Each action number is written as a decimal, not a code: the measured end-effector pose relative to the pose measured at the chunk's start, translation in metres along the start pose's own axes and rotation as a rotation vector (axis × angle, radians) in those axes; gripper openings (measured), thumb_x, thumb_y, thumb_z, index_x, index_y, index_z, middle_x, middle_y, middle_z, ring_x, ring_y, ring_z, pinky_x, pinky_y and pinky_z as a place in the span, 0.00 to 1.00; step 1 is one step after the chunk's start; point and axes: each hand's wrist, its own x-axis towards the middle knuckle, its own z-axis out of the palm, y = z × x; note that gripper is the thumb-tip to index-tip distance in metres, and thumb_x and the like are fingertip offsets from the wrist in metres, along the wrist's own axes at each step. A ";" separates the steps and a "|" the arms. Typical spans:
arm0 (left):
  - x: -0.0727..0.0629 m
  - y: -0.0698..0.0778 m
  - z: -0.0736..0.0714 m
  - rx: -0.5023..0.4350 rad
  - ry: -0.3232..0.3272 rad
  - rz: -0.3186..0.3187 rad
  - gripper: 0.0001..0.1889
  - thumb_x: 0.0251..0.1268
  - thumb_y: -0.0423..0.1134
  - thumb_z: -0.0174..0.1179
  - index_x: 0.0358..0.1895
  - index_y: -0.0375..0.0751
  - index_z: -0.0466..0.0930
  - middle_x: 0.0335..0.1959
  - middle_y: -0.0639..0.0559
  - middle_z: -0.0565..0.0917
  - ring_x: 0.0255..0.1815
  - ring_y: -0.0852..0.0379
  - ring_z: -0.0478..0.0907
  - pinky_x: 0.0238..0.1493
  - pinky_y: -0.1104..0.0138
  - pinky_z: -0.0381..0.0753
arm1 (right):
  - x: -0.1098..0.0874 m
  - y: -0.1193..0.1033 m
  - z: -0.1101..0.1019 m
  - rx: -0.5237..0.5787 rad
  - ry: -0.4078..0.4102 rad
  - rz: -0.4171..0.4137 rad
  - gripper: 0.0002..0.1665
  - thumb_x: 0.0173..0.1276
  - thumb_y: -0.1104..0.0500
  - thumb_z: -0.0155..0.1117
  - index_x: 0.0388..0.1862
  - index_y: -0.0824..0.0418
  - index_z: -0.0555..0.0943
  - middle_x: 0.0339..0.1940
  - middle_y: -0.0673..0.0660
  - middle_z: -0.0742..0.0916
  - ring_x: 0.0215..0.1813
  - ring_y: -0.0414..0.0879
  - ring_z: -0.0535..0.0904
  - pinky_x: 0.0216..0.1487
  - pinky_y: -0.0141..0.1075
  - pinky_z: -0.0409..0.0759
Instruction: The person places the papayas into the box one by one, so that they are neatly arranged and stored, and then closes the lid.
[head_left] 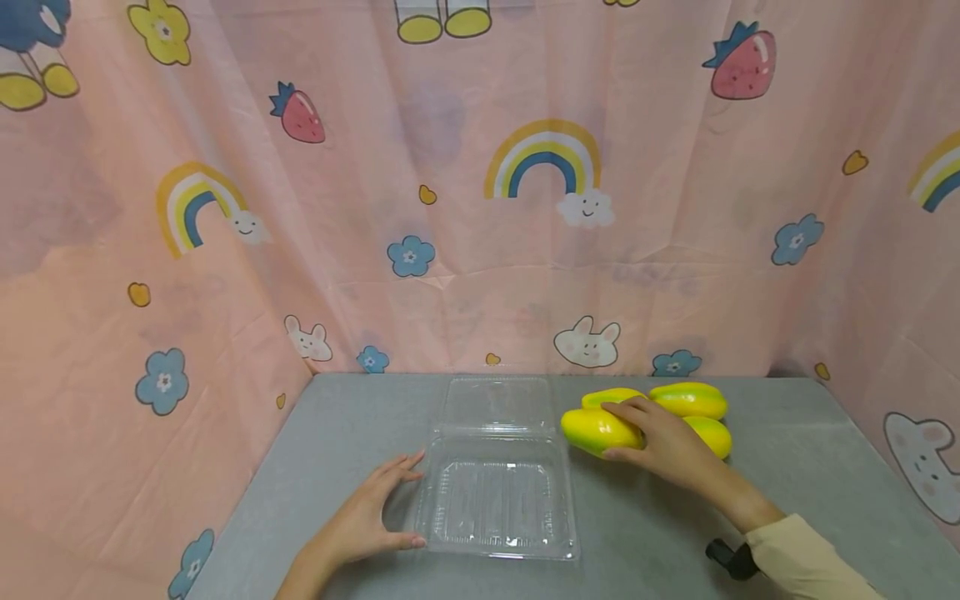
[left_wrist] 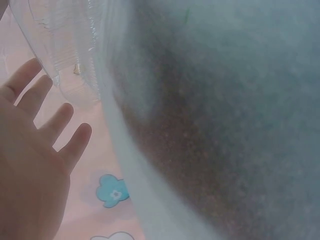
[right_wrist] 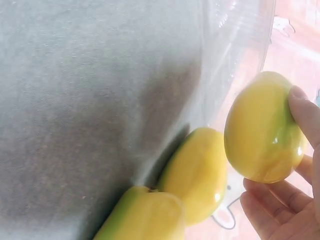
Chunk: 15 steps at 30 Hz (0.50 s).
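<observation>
My right hand (head_left: 667, 442) grips a glossy yellow-green mango (head_left: 598, 431), thumb on one side and fingers on the other. In the right wrist view the held mango (right_wrist: 262, 127) appears lifted above the table. Three more mangoes lie behind and beside it: one at the back left (head_left: 611, 397), one at the back right (head_left: 690, 400) and one partly hidden by the hand (head_left: 710, 435). A clear plastic clamshell box (head_left: 497, 546) lies unfolded, its lid (head_left: 497, 404) toward the wall. My left hand (head_left: 363, 512) spreads its fingers and thumb along the box's left side, holding nothing.
The grey tabletop (head_left: 315, 467) meets a pink patterned curtain (head_left: 480, 317) at the back and both sides. A black object (head_left: 731, 558) shows at the right sleeve (head_left: 806, 554).
</observation>
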 end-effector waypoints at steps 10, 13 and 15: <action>0.000 0.002 0.000 0.006 0.001 -0.012 0.55 0.38 0.61 0.78 0.75 0.61 0.60 0.72 0.62 0.72 0.79 0.42 0.58 0.68 0.37 0.69 | 0.011 -0.014 -0.001 0.014 -0.038 0.004 0.43 0.56 0.35 0.72 0.68 0.52 0.76 0.64 0.56 0.81 0.59 0.53 0.79 0.59 0.54 0.81; 0.000 0.002 0.000 0.004 -0.002 -0.015 0.54 0.38 0.61 0.78 0.75 0.62 0.61 0.73 0.63 0.70 0.80 0.42 0.58 0.69 0.37 0.69 | 0.014 -0.018 0.000 0.010 -0.024 -0.016 0.43 0.55 0.35 0.73 0.67 0.52 0.76 0.62 0.54 0.82 0.58 0.52 0.79 0.58 0.53 0.81; 0.000 0.001 0.000 0.003 -0.003 -0.014 0.54 0.38 0.61 0.78 0.74 0.61 0.62 0.74 0.63 0.68 0.80 0.42 0.58 0.69 0.38 0.68 | 0.016 -0.022 0.000 0.005 -0.016 -0.030 0.43 0.55 0.35 0.73 0.67 0.52 0.76 0.60 0.54 0.83 0.58 0.52 0.80 0.58 0.52 0.81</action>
